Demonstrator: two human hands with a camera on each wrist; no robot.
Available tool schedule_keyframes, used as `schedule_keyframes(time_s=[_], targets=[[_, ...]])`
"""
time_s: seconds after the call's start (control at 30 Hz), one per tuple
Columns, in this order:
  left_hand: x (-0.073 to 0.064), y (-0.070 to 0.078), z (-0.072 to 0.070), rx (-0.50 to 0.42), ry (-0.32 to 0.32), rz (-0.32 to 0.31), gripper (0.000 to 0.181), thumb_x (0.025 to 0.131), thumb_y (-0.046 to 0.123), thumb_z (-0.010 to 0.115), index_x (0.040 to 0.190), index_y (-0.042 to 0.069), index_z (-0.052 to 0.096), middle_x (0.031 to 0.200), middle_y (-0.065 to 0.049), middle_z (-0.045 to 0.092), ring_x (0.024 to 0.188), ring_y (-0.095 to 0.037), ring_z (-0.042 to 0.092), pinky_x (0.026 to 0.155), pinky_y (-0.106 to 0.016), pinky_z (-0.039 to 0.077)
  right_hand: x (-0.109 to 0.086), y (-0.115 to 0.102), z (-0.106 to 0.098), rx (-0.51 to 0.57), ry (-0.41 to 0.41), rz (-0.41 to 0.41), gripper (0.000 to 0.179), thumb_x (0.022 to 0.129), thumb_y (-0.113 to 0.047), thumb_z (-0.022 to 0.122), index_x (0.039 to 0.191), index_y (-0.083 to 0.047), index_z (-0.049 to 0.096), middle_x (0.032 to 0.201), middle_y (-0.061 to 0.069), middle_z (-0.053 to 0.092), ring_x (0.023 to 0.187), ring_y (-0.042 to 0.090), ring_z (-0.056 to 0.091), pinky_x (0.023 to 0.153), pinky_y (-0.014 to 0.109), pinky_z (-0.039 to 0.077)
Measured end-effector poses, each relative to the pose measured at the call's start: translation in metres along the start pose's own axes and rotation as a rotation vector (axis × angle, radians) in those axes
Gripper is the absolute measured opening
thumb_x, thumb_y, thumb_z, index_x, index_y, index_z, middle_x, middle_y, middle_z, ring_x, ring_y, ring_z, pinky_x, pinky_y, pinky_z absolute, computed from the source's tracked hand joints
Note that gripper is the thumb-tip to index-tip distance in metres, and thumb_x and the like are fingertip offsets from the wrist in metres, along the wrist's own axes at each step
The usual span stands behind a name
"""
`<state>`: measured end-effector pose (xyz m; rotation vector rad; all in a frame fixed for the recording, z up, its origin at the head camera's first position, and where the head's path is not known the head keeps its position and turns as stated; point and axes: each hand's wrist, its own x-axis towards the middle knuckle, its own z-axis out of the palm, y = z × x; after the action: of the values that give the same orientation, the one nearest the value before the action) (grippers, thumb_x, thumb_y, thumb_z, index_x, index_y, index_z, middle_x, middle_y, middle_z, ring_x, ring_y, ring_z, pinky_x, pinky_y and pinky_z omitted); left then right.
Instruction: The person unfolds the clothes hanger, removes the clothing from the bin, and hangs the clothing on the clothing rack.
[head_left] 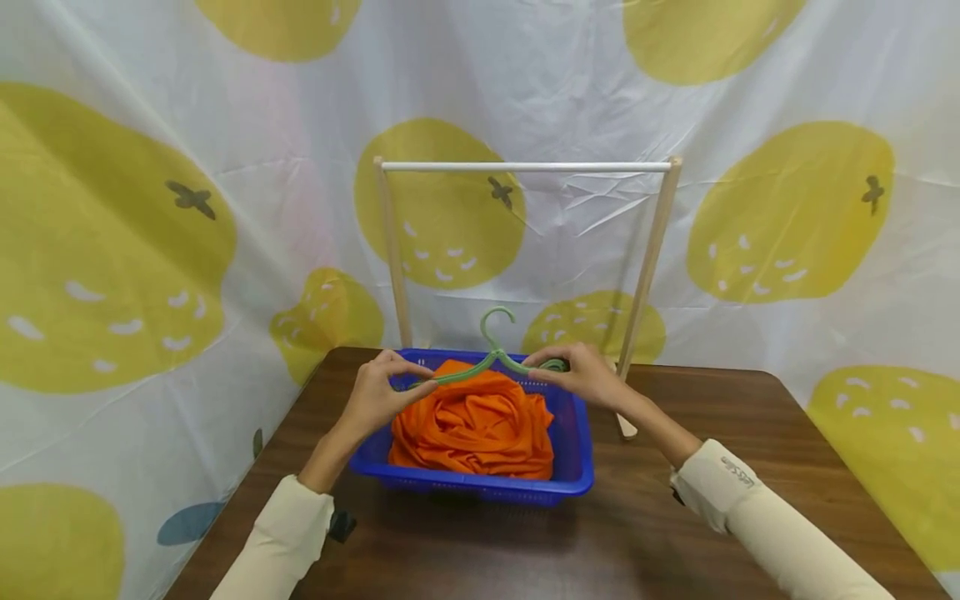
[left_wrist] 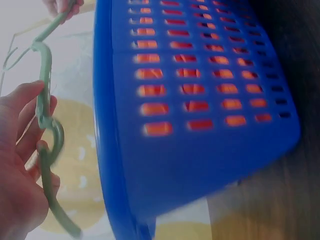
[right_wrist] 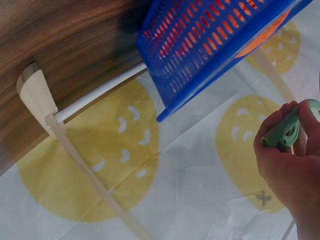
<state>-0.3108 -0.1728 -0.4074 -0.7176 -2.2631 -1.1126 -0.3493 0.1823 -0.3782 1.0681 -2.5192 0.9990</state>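
A green clothes hanger (head_left: pixel 497 357) is held level above the basket, its hook pointing up. My left hand (head_left: pixel 381 390) pinches its left arm between thumb and fingers. On the other side my right hand (head_left: pixel 581 373) grips the right arm, fingers curled round it. The left wrist view shows the hanger (left_wrist: pixel 45 75) with a curved notch and a bent end past the left hand (left_wrist: pixel 20 155). In the right wrist view, the hanger's end (right_wrist: pixel 282 134) pokes out of the right hand (right_wrist: pixel 295 165). Beneath lies bunched orange cloth (head_left: pixel 480 425) in a blue plastic basket (head_left: pixel 480 483).
Behind the basket stands a rack with wooden posts (head_left: pixel 649 267) and a white top rail (head_left: pixel 525 167). One of its wooden feet (head_left: pixel 627 427) sits right of the basket. The brown wooden table (head_left: pixel 712 500) meets a lemon-print curtain (head_left: pixel 570 100) at the back.
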Motion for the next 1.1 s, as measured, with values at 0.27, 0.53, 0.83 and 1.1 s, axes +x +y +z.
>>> schedule_keyframes(time_s=[0.27,0.53,0.83,1.1], targets=[[0.016,0.012,0.020,-0.053,-0.014,0.046,0.020,0.083,0.018,0.090,0.101,0.009,0.084,0.081,-0.002,0.064,0.075,-0.016,0.051,0.069,-0.029,0.040,0.011,-0.012,0.016,0.107,-0.034,-0.010,0.013,0.095,-0.014,0.077,0.108,-0.012,0.082,0.101,0.002,0.079,0.068,0.005,0.063,0.062,0.026,0.052],[0.027,0.026,0.037,-0.057,-0.038,0.068,0.021,0.086,0.018,0.088,0.102,0.006,0.083,0.084,-0.002,0.065,0.082,-0.017,0.057,0.075,-0.036,0.046,0.012,-0.011,0.033,0.165,-0.043,-0.038,0.012,0.095,-0.010,0.077,0.106,-0.009,0.081,0.089,0.000,0.077,0.066,0.014,0.066,0.059,0.023,0.052],[0.030,0.028,0.037,-0.055,-0.044,0.061,0.018,0.086,0.018,0.088,0.096,0.004,0.083,0.084,-0.006,0.065,0.083,-0.018,0.060,0.075,-0.032,0.048,0.008,-0.012,0.029,0.172,-0.042,0.039,0.015,0.096,-0.010,0.076,0.110,-0.009,0.081,0.091,0.002,0.078,0.062,0.005,0.063,0.056,0.023,0.050],[0.028,0.025,0.030,-0.041,-0.039,0.034,0.017,0.084,0.018,0.089,0.094,0.005,0.083,0.083,-0.001,0.063,0.080,-0.018,0.059,0.072,-0.030,0.048,0.009,-0.009,0.029,0.173,-0.003,0.023,0.014,0.095,-0.006,0.076,0.108,-0.005,0.081,0.087,0.008,0.078,0.062,0.006,0.066,0.055,0.023,0.052]])
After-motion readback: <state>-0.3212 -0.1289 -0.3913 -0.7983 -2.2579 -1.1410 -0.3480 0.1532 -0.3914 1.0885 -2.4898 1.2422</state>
